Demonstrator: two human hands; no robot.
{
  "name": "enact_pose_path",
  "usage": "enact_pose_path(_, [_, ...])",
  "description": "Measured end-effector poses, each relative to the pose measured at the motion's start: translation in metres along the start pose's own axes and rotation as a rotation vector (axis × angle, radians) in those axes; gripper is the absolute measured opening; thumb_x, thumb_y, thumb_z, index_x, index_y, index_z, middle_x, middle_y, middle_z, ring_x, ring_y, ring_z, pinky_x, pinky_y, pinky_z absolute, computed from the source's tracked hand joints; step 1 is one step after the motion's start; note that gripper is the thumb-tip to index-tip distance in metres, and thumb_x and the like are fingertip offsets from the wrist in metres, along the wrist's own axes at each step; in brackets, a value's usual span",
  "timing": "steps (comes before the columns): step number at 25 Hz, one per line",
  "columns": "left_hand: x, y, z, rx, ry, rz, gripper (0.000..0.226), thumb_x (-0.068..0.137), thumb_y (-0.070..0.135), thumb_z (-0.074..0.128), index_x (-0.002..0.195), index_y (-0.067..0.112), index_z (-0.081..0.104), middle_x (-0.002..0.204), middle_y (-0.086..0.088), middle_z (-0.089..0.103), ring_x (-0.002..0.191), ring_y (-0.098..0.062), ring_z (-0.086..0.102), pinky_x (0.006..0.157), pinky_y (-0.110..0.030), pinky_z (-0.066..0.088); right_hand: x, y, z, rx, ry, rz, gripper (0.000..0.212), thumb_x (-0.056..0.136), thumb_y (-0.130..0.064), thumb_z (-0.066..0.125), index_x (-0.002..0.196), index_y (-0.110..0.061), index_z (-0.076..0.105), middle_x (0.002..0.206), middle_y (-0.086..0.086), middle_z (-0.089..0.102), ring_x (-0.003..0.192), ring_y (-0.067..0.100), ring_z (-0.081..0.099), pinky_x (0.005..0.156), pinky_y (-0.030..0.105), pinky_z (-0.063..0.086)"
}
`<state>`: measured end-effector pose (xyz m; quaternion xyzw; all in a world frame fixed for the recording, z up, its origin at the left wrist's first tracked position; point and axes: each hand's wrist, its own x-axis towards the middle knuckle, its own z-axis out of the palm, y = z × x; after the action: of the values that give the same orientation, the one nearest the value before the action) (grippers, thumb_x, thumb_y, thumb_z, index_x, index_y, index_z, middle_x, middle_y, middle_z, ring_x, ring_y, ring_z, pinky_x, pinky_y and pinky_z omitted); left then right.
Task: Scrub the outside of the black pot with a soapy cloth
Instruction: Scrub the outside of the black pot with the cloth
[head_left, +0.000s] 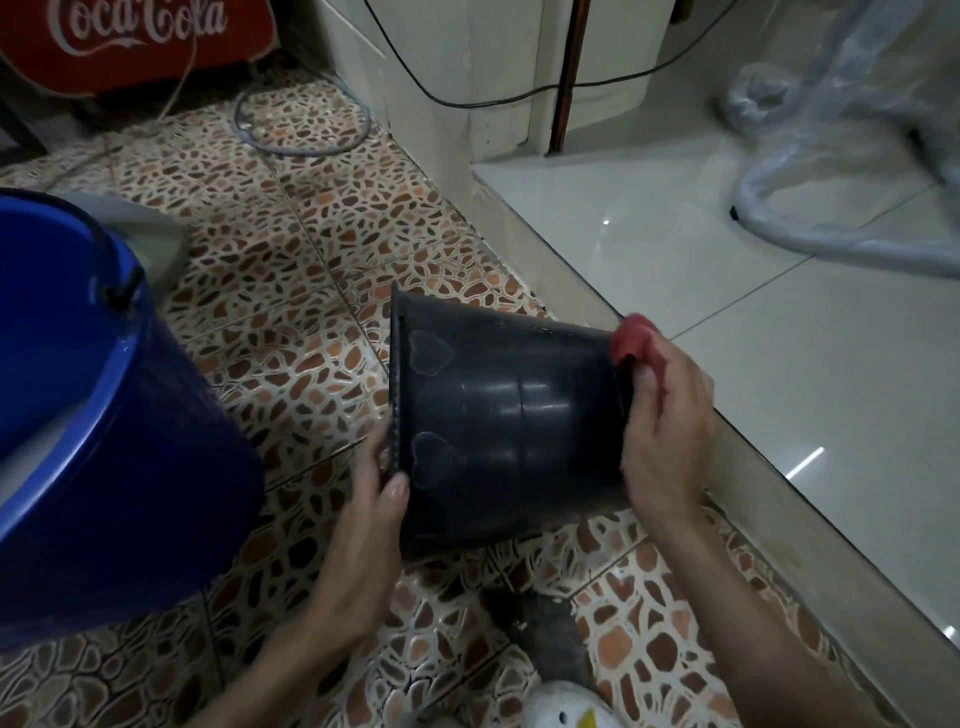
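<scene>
Smooth black plastic pot (509, 431) on its side, rim pinched by left hand (371, 499). Right hand (667, 431) clamped on crumpled red cloth (631, 338) against the base.

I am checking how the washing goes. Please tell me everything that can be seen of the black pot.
The black pot looks like dull dark plastic, tapering from a wide rim on the left to a narrower base on the right. Heart outlines are embossed near the rim, with faint rings around the middle. It lies on its side, held over the pebble-pattern floor. The left hand grips the rim; the right hand presses a red cloth against the base.
</scene>
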<state>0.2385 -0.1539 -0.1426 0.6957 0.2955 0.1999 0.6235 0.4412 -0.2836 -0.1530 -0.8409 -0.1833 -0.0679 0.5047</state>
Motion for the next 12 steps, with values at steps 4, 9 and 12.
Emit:
enact_pose_path(4, [0.08, 0.049, 0.007, -0.078, 0.225, -0.114, 0.068, 0.085, 0.078, 0.027, 0.133, 0.035, 0.049, 0.136, 0.008, 0.059, 0.123, -0.01, 0.056, 0.106, -0.038, 0.045, -0.047, -0.042, 0.037, -0.031, -0.283, -0.53, 0.037, 0.104, -0.015, 0.04, 0.139, -0.012, 0.051, 0.146, 0.001, 0.049, 0.142, 0.016, 0.036, 0.12, 0.037, 0.025])
enact_pose_path(9, [0.075, 0.048, 0.018, -0.039, 0.204, -0.024, 0.082, 0.089, 0.078, 0.018, 0.149, 0.027, 0.044, 0.15, 0.012, 0.048, 0.137, -0.003, 0.044, 0.119, -0.035, 0.032, -0.032, -0.063, 0.058, -0.189, -0.424, -0.559, 0.05, 0.1, -0.027, 0.033, 0.15, -0.017, 0.036, 0.157, -0.002, 0.035, 0.148, 0.011, 0.021, 0.123, 0.045, 0.011])
enact_pose_path(12, [0.051, 0.03, 0.019, -0.062, 0.186, 0.049, 0.059, 0.1, 0.059, 0.024, 0.139, 0.025, 0.051, 0.138, 0.015, 0.057, 0.128, 0.003, 0.051, 0.114, -0.033, 0.039, -0.023, -0.059, 0.058, -0.271, -0.389, -0.513, 0.053, 0.103, -0.043, 0.022, 0.151, -0.023, 0.034, 0.157, -0.006, 0.033, 0.148, 0.009, 0.019, 0.123, 0.045, 0.008])
